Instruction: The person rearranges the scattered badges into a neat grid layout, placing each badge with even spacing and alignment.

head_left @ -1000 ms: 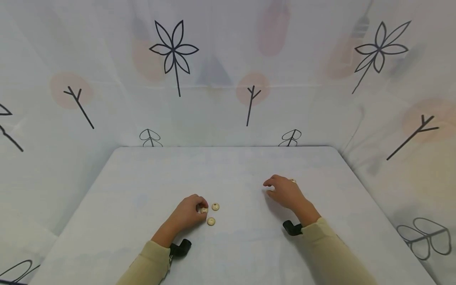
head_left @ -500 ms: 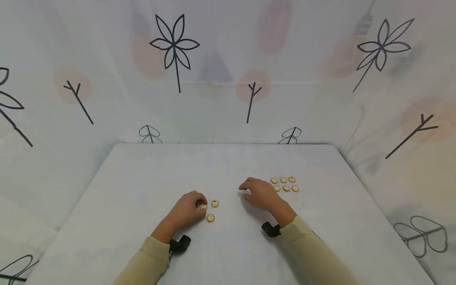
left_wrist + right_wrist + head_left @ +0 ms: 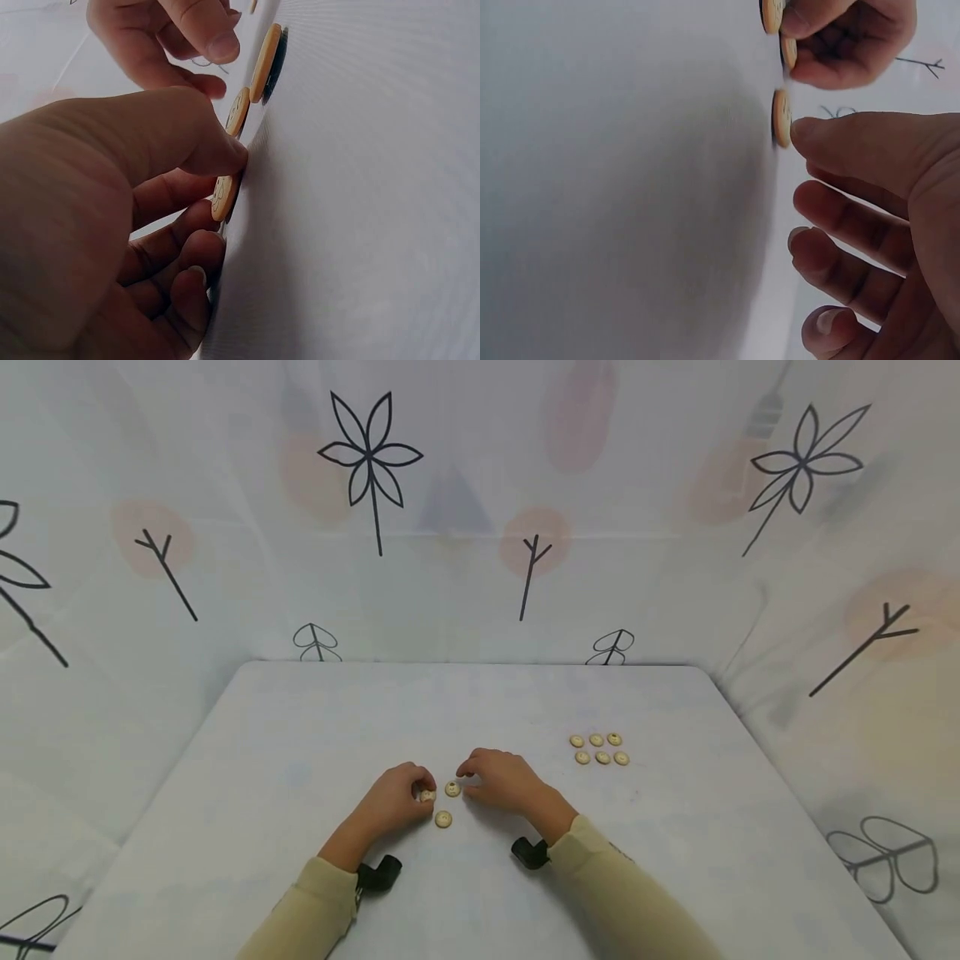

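Note:
My left hand (image 3: 393, 802) rests on the white table, thumb and forefinger curled about a small round wooden disc (image 3: 428, 796). In the left wrist view that disc (image 3: 222, 199) shows dark line markings, partly covered by the thumb. Just to its right lies a second disc (image 3: 452, 789), and a third disc (image 3: 443, 819) lies slightly nearer the person. My right hand (image 3: 502, 779) hovers beside the second disc with thumb and fingers apart. Seen from the right wrist, its thumb tip is close to a disc (image 3: 781, 118); whether they touch I cannot tell.
Farther right, several similar wooden discs (image 3: 603, 757) lie flat in two short rows. The table (image 3: 300, 718) meets a pale patterned cloth backdrop (image 3: 450, 593) at its back and sides. A dark wrist camera (image 3: 531, 853) sits under each wrist.
My right hand has travelled left from over the rows of discs to beside the second disc, uncovering those rows. The left hand stays on its disc.

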